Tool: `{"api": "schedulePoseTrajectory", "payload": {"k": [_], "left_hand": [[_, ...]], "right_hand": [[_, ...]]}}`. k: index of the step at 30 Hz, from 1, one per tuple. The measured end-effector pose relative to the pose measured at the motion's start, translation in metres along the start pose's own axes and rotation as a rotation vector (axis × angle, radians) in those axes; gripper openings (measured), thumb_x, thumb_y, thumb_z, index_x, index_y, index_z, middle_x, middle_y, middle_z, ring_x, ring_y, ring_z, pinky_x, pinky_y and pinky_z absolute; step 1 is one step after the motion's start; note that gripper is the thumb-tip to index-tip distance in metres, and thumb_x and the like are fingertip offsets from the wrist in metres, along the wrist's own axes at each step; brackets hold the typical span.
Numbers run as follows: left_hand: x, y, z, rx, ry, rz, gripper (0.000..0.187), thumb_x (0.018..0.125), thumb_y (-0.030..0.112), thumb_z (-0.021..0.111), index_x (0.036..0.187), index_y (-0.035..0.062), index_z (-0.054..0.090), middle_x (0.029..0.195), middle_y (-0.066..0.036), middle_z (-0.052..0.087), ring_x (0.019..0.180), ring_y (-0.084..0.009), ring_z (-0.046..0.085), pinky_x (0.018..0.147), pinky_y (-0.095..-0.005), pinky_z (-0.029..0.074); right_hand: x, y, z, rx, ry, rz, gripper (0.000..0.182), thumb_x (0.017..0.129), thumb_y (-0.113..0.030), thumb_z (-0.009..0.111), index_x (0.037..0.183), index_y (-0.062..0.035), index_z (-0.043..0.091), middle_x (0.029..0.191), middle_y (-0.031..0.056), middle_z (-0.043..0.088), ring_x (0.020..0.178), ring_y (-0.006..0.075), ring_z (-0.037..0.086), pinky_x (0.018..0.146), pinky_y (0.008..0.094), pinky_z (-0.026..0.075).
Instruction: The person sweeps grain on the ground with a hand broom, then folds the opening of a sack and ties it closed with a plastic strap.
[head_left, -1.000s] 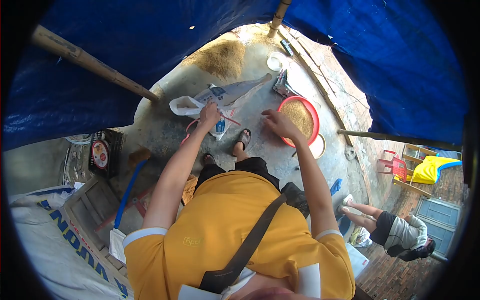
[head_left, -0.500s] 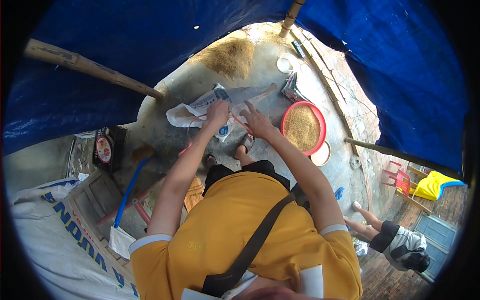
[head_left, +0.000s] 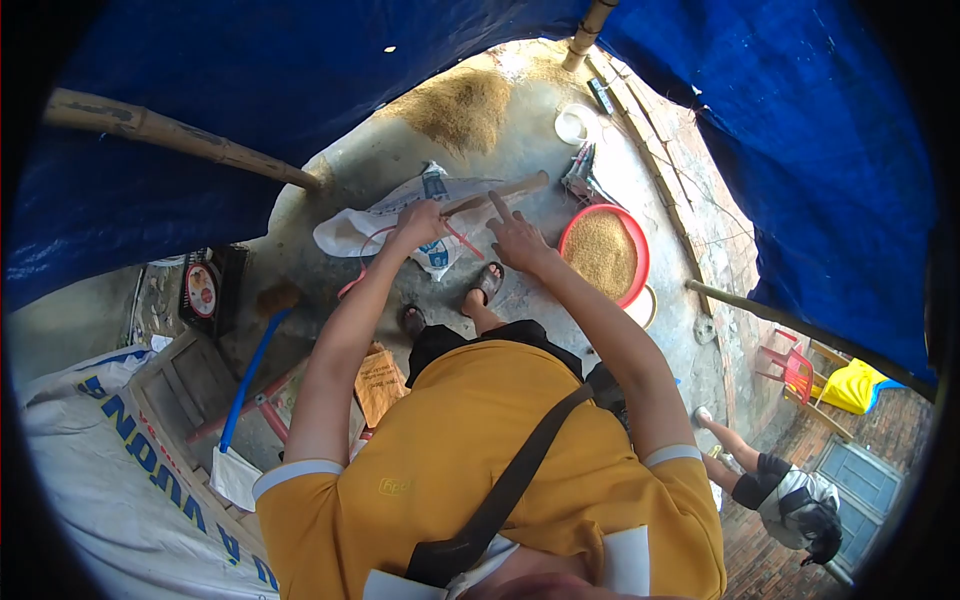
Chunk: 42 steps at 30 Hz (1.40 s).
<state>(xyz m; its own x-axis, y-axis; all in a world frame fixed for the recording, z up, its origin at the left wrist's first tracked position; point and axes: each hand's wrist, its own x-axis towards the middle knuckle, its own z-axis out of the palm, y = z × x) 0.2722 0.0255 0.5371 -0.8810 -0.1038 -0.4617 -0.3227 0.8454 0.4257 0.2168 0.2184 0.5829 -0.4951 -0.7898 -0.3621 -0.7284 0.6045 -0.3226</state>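
Closed around a pink strip (head_left: 464, 241), my left hand (head_left: 422, 222) is above a white sack (head_left: 345, 232) with blue print that lies on the floor. One end of the strip sticks out to the right of the hand; the rest loops down on the left. My right hand (head_left: 520, 243) is apart from the strip, fingers stretched out and holding nothing. Beyond the hands lies a tan, stick-like thing (head_left: 510, 188) along the sack. Right of my right hand stands a red basin (head_left: 647, 262) full of golden grain (head_left: 598, 254).
A grain heap (head_left: 462, 110) and a white bucket (head_left: 575, 125) are farther off. Blue tarp (head_left: 830, 170) on bamboo poles (head_left: 180, 138) hangs around me. A blue-handled broom (head_left: 250, 385) leans at left. Another person (head_left: 790, 495) stands at the right, near a red chair (head_left: 793, 368).
My left hand has moved slightly left with the pink strip. My right hand has come off the strip, its fingers now apart from it. The sack's left edge has shifted left.
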Motion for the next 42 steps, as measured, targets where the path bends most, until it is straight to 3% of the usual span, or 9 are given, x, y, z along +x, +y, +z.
{"api": "schedulePoseTrajectory", "payload": {"k": [4, 9, 21, 25, 26, 32, 34, 37, 42], "left_hand": [[-0.01, -0.008, -0.018, -0.022, 0.11, 0.028, 0.014, 0.071, 0.013, 0.048, 0.072, 0.0066, 0.06, 0.077, -0.016, 0.057, 0.079, -0.0307, 0.055, 0.067, -0.0397, 0.041], [-0.008, -0.011, -0.005, -0.018, 0.386, 0.107, 0.012, 0.07, 0.016, 0.053, 0.067, 0.0043, 0.056, 0.082, -0.014, 0.054, 0.075, -0.0313, 0.054, 0.065, -0.0389, 0.043], [0.011, -0.012, -0.002, 0.014, 0.606, 0.106, 0.007, 0.066, 0.007, 0.051, 0.072, 0.0052, 0.053, 0.078, -0.012, 0.053, 0.066, -0.0313, 0.055, 0.059, -0.0401, 0.044], [0.019, -0.006, -0.007, -0.021, 0.646, 0.108, 0.007, 0.067, 0.007, 0.05, 0.074, 0.0053, 0.052, 0.077, -0.012, 0.052, 0.065, -0.0321, 0.055, 0.057, -0.0416, 0.044], [0.018, -0.004, -0.008, -0.006, 0.645, 0.101, 0.008, 0.067, 0.006, 0.05, 0.076, 0.0041, 0.051, 0.078, -0.013, 0.052, 0.067, -0.0305, 0.056, 0.057, -0.0401, 0.045], [0.006, -0.002, -0.002, -0.007, 0.759, 0.116, 0.01, 0.069, 0.007, 0.051, 0.078, 0.0037, 0.05, 0.077, -0.013, 0.051, 0.069, -0.0279, 0.056, 0.056, -0.0381, 0.045], [0.003, -0.003, -0.002, 0.056, 0.847, 0.081, 0.009, 0.072, 0.01, 0.051, 0.079, 0.0049, 0.051, 0.077, -0.012, 0.051, 0.068, -0.0282, 0.056, 0.056, -0.0383, 0.045], [0.006, -0.017, -0.006, 0.061, 0.727, -0.025, 0.013, 0.076, 0.018, 0.05, 0.081, 0.0062, 0.053, 0.077, -0.012, 0.053, 0.067, -0.0326, 0.055, 0.057, -0.0403, 0.044], [0.008, -0.024, -0.01, 0.016, 0.766, -0.022, 0.014, 0.078, 0.019, 0.047, 0.08, 0.0064, 0.053, 0.076, -0.013, 0.052, 0.066, -0.033, 0.054, 0.057, -0.0409, 0.043]], "right_hand": [[0.026, 0.009, 0.01, -0.043, 0.056, -0.014, 0.033, 0.064, -0.003, 0.054, 0.097, -0.002, 0.05, 0.131, 0.0172, 0.018, 0.097, 0.0354, 0.046, 0.074, 0.0393, 0.046], [0.058, 0.014, 0.001, -0.076, 0.326, 0.028, 0.04, 0.063, 0.0, 0.051, 0.103, -0.0017, 0.045, 0.124, 0.0232, 0.026, 0.092, 0.0368, 0.049, 0.069, 0.0392, 0.047], [0.055, -0.006, -0.015, 0.133, 0.165, -0.026, 0.09, 0.059, -0.002, 0.061, 0.13, -0.0195, 0.008, 0.131, 0.0251, 0.01, 0.078, 0.0401, 0.054, 0.06, 0.0407, 0.048], [0.077, -0.001, -0.007, 0.216, 0.206, -0.053, 0.09, 0.06, -0.004, 0.062, 0.13, -0.0201, 0.008, 0.128, 0.0287, 0.012, 0.083, 0.041, 0.053, 0.066, 0.0417, 0.047], [0.082, 0.0, -0.005, 0.263, 0.188, -0.02, 0.083, 0.061, -0.007, 0.061, 0.128, -0.0131, 0.014, 0.122, 0.0301, 0.023, 0.098, 0.0421, 0.043, 0.078, 0.0435, 0.04], [0.095, 0.014, 0.004, 0.305, 0.169, 0.036, 0.067, 0.061, -0.013, 0.062, 0.119, -0.0042, 0.028, 0.108, 0.0236, 0.039, 0.095, 0.0398, 0.045, 0.079, 0.0406, 0.041], [0.091, 0.014, 0.004, 0.304, 0.169, 0.04, 0.067, 0.062, -0.014, 0.061, 0.119, -0.0051, 0.028, 0.11, 0.0234, 0.038, 0.096, 0.0396, 0.045, 0.079, 0.0404, 0.041], [0.081, 0.01, 0.005, 0.279, 0.192, 0.011, 0.066, 0.062, -0.014, 0.06, 0.12, -0.0074, 0.029, 0.113, 0.0232, 0.037, 0.097, 0.0393, 0.044, 0.08, 0.0404, 0.041], [0.064, 0.003, 0.004, 0.268, 0.188, -0.051, 0.066, 0.062, -0.014, 0.057, 0.121, -0.0096, 0.027, 0.119, 0.0212, 0.032, 0.102, 0.037, 0.043, 0.082, 0.0414, 0.04]]}}
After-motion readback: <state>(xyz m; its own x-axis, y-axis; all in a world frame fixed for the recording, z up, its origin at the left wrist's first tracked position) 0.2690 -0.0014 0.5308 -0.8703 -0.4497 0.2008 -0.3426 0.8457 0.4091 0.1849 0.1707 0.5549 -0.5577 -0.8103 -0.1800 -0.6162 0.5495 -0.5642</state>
